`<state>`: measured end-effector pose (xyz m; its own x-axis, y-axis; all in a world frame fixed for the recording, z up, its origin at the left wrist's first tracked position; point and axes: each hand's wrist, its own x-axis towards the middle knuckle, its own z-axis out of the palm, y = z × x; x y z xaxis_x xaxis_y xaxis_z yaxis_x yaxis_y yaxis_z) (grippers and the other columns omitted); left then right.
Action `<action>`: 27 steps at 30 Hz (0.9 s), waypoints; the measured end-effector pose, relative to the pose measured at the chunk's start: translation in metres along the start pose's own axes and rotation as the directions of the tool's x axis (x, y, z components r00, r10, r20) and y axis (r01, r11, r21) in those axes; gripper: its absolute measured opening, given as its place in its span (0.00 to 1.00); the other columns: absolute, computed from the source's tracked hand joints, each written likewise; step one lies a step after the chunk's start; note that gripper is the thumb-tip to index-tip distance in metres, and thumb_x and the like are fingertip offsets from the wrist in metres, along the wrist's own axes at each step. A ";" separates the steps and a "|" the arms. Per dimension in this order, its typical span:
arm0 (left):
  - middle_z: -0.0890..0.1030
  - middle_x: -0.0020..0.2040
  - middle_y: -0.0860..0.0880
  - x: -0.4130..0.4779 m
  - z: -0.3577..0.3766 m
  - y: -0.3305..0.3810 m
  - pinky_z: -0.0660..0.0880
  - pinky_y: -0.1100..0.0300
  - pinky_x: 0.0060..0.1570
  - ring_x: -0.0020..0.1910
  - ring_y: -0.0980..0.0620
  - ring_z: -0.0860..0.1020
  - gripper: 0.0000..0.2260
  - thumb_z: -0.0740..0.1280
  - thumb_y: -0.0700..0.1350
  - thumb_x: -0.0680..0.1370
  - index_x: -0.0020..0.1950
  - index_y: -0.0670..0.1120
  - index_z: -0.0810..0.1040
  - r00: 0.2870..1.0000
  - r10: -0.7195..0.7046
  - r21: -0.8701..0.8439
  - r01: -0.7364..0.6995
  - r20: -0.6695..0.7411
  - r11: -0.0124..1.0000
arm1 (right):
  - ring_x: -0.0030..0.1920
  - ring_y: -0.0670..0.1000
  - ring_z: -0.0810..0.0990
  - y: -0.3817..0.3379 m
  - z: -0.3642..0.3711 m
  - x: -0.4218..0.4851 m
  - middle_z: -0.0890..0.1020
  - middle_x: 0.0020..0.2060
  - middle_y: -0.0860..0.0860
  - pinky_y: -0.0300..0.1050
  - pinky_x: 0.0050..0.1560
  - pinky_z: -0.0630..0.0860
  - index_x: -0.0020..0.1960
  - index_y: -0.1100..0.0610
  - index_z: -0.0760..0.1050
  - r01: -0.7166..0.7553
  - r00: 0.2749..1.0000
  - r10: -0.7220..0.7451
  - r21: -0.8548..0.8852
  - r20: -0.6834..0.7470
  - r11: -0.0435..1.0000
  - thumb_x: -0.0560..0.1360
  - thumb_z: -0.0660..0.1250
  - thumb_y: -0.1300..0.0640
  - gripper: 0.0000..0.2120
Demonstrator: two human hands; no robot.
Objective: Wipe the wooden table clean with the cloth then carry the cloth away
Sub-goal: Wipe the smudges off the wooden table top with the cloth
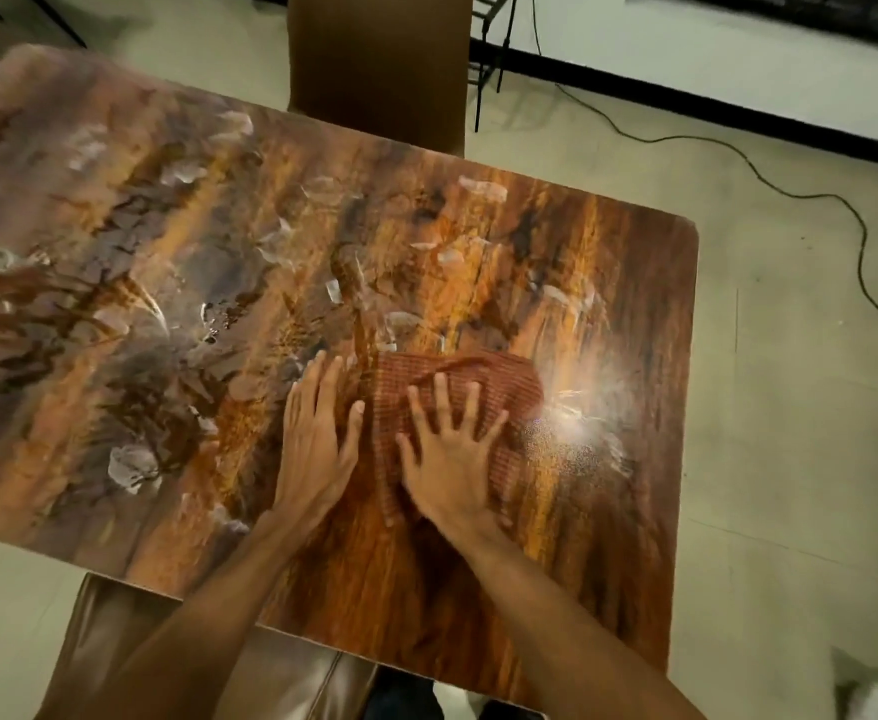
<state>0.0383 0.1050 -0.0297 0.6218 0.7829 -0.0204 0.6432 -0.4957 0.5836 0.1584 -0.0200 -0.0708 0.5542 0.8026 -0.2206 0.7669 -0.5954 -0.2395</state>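
A reddish-brown checked cloth [483,387] lies spread on the wooden table [624,283], toward its near right part. My right hand [449,454] presses flat on the cloth with fingers straight and spread. Just to its left, my left hand [317,433] lies flat with fingers straight, on the bare wood at the cloth's left edge. The tabletop carries pale smears and streaks across its left and middle, and a whitish powdery patch [582,418] sits just right of the cloth.
A brown chair back [379,59] stands at the table's far side and a brown padded seat [130,641] at the near left. A black cable [769,184] runs over the pale floor on the right. Dark metal legs [488,59] stand behind the table.
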 end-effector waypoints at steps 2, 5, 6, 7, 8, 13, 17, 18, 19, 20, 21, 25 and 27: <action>0.56 0.82 0.48 0.015 0.000 -0.004 0.46 0.53 0.80 0.81 0.52 0.53 0.25 0.56 0.52 0.85 0.81 0.48 0.57 1.000 0.020 0.022 -0.020 -0.004 1.000 | 0.84 0.63 0.46 -0.014 0.003 0.018 0.47 0.85 0.49 0.82 0.74 0.45 0.85 0.41 0.48 0.128 0.992 -0.128 -0.003 -0.001 0.992 0.85 0.47 0.35 0.31; 0.55 0.82 0.49 0.031 0.000 -0.005 0.46 0.52 0.80 0.81 0.51 0.53 0.25 0.57 0.53 0.85 0.81 0.49 0.57 1.000 0.002 -0.013 -0.002 -0.010 1.000 | 0.85 0.55 0.44 0.046 -0.008 0.017 0.42 0.85 0.45 0.77 0.77 0.49 0.85 0.40 0.43 0.001 1.000 -0.001 -0.009 -0.019 1.000 0.85 0.44 0.33 0.31; 0.55 0.82 0.48 0.038 0.001 -0.003 0.48 0.49 0.80 0.81 0.51 0.53 0.26 0.57 0.53 0.85 0.81 0.49 0.56 1.000 0.002 -0.035 -0.002 -0.003 0.999 | 0.84 0.56 0.42 0.077 -0.016 0.013 0.40 0.85 0.45 0.77 0.78 0.47 0.84 0.39 0.41 -0.117 0.993 0.116 -0.023 -0.025 0.993 0.84 0.42 0.32 0.32; 0.55 0.82 0.48 0.041 0.003 0.000 0.49 0.47 0.80 0.81 0.51 0.53 0.26 0.57 0.52 0.85 0.81 0.48 0.56 1.000 0.008 -0.044 -0.008 0.006 0.999 | 0.84 0.57 0.40 0.105 -0.026 0.007 0.37 0.84 0.46 0.77 0.78 0.44 0.84 0.39 0.39 -0.241 0.970 0.241 -0.003 -0.017 0.971 0.83 0.41 0.31 0.32; 0.55 0.82 0.48 0.047 0.005 0.003 0.50 0.46 0.80 0.81 0.51 0.53 0.26 0.57 0.52 0.85 0.81 0.48 0.56 1.000 0.018 -0.048 -0.018 0.011 0.999 | 0.84 0.59 0.39 0.123 -0.035 0.004 0.35 0.83 0.47 0.78 0.77 0.42 0.84 0.40 0.38 -0.340 0.940 0.340 0.034 -0.008 0.940 0.83 0.40 0.31 0.32; 0.53 0.83 0.51 0.065 0.016 0.019 0.45 0.53 0.80 0.81 0.54 0.51 0.26 0.55 0.54 0.85 0.82 0.51 0.54 0.999 0.047 -0.077 -0.044 0.028 0.996 | 0.82 0.64 0.34 0.062 -0.034 0.052 0.36 0.83 0.51 0.79 0.75 0.34 0.83 0.40 0.37 -0.210 0.977 0.209 0.018 0.039 0.978 0.82 0.36 0.32 0.32; 0.54 0.82 0.50 0.080 0.021 0.024 0.47 0.53 0.80 0.81 0.56 0.50 0.26 0.54 0.55 0.84 0.82 0.50 0.54 0.996 0.091 -0.031 -0.090 0.023 0.995 | 0.84 0.58 0.42 0.029 -0.030 0.098 0.44 0.85 0.48 0.77 0.77 0.43 0.85 0.42 0.47 0.214 0.977 -0.213 -0.024 0.033 0.977 0.85 0.45 0.34 0.31; 0.54 0.82 0.50 0.086 0.023 0.027 0.46 0.53 0.80 0.81 0.57 0.50 0.27 0.53 0.56 0.84 0.82 0.51 0.54 0.996 0.085 -0.035 -0.085 0.020 0.996 | 0.84 0.56 0.43 0.051 -0.035 0.109 0.44 0.85 0.47 0.76 0.78 0.44 0.85 0.42 0.45 0.193 0.981 -0.192 -0.034 0.015 0.981 0.85 0.45 0.33 0.32; 0.54 0.82 0.51 0.090 0.024 0.029 0.46 0.54 0.80 0.80 0.58 0.49 0.27 0.53 0.56 0.84 0.82 0.52 0.53 0.997 0.077 -0.040 -0.076 0.019 0.996 | 0.84 0.55 0.42 0.077 -0.042 0.117 0.42 0.85 0.48 0.75 0.79 0.43 0.85 0.42 0.43 0.115 0.993 -0.115 -0.033 0.008 0.993 0.84 0.44 0.32 0.32; 0.53 0.83 0.51 0.094 0.025 0.032 0.45 0.53 0.80 0.80 0.58 0.49 0.27 0.53 0.57 0.84 0.82 0.53 0.52 0.997 0.071 -0.042 -0.070 0.022 0.997 | 0.84 0.55 0.41 0.105 -0.051 0.123 0.41 0.85 0.48 0.73 0.79 0.40 0.85 0.42 0.42 0.007 1.000 -0.007 -0.018 0.004 1.000 0.84 0.43 0.32 0.33; 0.52 0.83 0.51 0.097 0.027 0.036 0.46 0.52 0.80 0.81 0.57 0.49 0.26 0.54 0.56 0.85 0.82 0.53 0.51 0.997 0.072 -0.039 -0.071 0.025 0.997 | 0.84 0.56 0.39 0.130 -0.060 0.128 0.39 0.85 0.48 0.72 0.79 0.38 0.85 0.42 0.41 -0.106 0.994 0.106 0.013 -0.007 0.994 0.84 0.43 0.32 0.33; 0.51 0.83 0.52 0.102 0.038 0.056 0.48 0.48 0.80 0.81 0.54 0.50 0.26 0.55 0.55 0.85 0.82 0.53 0.53 0.998 0.062 -0.038 -0.061 0.014 0.997 | 0.83 0.63 0.36 0.133 -0.067 0.133 0.38 0.84 0.52 0.73 0.79 0.35 0.84 0.43 0.40 -0.151 0.988 0.151 0.030 -0.006 0.988 0.85 0.44 0.35 0.32; 0.52 0.83 0.51 0.104 0.048 0.070 0.49 0.47 0.80 0.81 0.55 0.49 0.26 0.54 0.56 0.85 0.82 0.53 0.53 0.999 0.036 -0.027 -0.036 0.002 0.999 | 0.84 0.62 0.40 0.102 -0.058 0.129 0.44 0.85 0.51 0.74 0.79 0.40 0.85 0.43 0.45 0.129 0.991 -0.128 -0.013 0.035 0.992 0.85 0.45 0.37 0.30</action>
<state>0.1691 0.1338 -0.0295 0.6452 0.7640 -0.0009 0.6085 -0.5132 0.6053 0.3264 0.0246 -0.0691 0.4396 0.8705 -0.2214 0.8359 -0.4867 -0.2540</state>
